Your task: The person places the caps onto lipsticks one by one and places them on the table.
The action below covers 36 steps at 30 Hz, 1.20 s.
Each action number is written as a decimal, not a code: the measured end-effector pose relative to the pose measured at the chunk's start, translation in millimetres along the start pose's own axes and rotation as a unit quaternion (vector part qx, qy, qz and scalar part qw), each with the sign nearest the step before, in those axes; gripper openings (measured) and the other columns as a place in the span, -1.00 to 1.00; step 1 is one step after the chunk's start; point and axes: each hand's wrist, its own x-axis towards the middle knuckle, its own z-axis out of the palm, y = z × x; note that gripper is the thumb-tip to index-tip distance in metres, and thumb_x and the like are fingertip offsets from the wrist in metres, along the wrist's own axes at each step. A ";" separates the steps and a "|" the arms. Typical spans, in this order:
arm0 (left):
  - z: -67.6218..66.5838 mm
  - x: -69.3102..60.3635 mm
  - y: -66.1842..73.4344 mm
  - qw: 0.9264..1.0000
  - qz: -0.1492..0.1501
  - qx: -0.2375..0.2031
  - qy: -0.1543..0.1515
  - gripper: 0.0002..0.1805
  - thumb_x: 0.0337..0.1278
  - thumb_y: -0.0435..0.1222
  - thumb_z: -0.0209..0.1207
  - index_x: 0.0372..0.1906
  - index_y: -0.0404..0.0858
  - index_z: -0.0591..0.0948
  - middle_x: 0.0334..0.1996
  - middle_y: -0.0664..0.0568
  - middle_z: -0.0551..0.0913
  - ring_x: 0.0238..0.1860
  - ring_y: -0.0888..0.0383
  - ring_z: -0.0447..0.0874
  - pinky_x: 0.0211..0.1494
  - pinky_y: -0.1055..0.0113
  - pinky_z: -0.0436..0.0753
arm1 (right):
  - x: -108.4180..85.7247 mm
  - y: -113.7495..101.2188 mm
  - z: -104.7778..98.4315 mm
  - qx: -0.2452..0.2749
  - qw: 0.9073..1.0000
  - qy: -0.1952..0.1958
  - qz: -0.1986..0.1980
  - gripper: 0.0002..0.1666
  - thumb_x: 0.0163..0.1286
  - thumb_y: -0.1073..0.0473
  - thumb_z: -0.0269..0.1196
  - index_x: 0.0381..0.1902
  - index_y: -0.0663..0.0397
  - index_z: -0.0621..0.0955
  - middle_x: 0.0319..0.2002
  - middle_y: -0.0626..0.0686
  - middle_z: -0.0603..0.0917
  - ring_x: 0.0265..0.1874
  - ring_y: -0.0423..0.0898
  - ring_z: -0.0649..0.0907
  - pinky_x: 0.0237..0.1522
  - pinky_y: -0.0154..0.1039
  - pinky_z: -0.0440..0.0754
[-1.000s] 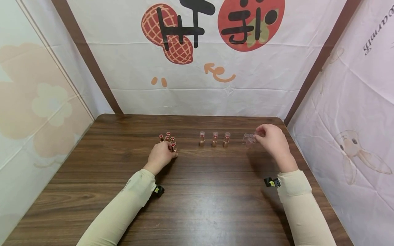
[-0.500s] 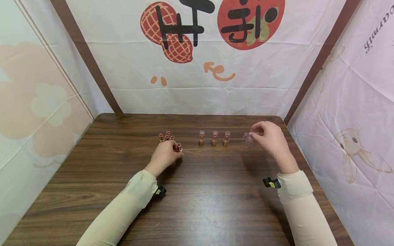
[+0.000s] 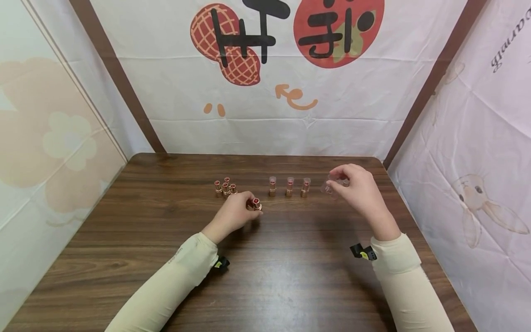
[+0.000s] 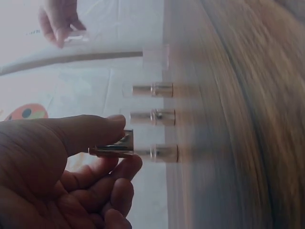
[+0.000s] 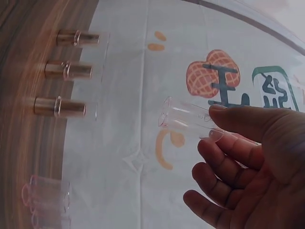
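Note:
Between thumb and fingers my left hand [image 3: 235,213] pinches an uncapped gold lipstick tube [image 3: 256,204], held just above the table; its metal side [image 4: 125,142] shows in the left wrist view. My right hand [image 3: 362,193] pinches a clear lipstick cap [image 5: 186,117] by one end, raised off the table, its open end facing away from the palm. Three capped lipsticks stand upright in a row between the hands: a left one [image 3: 272,187], a middle one [image 3: 289,187] and a right one [image 3: 305,188].
Behind my left hand stands a cluster of several uncapped lipstick tubes [image 3: 226,188]. Near my right hand several clear caps [image 5: 50,195] stand together on the wooden table [image 3: 282,276]. A printed white cloth [image 3: 257,133] hangs along the table's back edge.
My left hand has drawn one lipstick tube out of the cluster, moving right and slightly nearer. My right hand has lifted a clear cap and shifted left with it.

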 end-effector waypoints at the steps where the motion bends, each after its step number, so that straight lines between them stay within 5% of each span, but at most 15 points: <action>1: 1.0 -0.8 2.4 1.000 0.002 -0.004 -0.002 -0.76 0.06 -0.14 0.50 -0.30 -0.08 0.65 -0.39 0.17 0.71 -0.36 0.24 0.61 -0.20 0.26 0.58 | -0.7 -1.6 0.4 0.003 1.000 0.000 -0.003 -0.76 0.34 0.07 0.43 -0.09 0.01 0.72 -0.13 0.01 0.73 -0.09 0.02 0.66 -0.01 0.00 0.59; 17: 23.4 -3.8 27.1 0.998 0.060 0.004 -0.029 -0.76 0.07 -0.12 0.50 -0.30 -0.02 0.63 -0.35 0.17 0.69 -0.40 0.24 0.53 -0.25 0.28 0.54 | -13.0 -34.3 8.4 0.053 0.996 0.014 -0.075 -0.78 0.26 0.11 0.51 -0.15 -0.07 0.73 -0.19 -0.12 0.71 -0.11 -0.10 0.64 -0.07 -0.10 0.62; 36: 37.0 4.0 56.2 0.994 0.081 -0.015 -0.075 -0.73 0.07 -0.09 0.51 -0.35 -0.03 0.60 -0.38 0.12 0.69 -0.40 0.23 0.54 -0.26 0.28 0.54 | -20.8 -53.3 25.2 0.052 0.990 -0.015 -0.129 -0.71 0.25 0.09 0.52 -0.08 -0.07 0.73 -0.13 -0.13 0.72 -0.02 -0.14 0.63 0.04 -0.11 0.59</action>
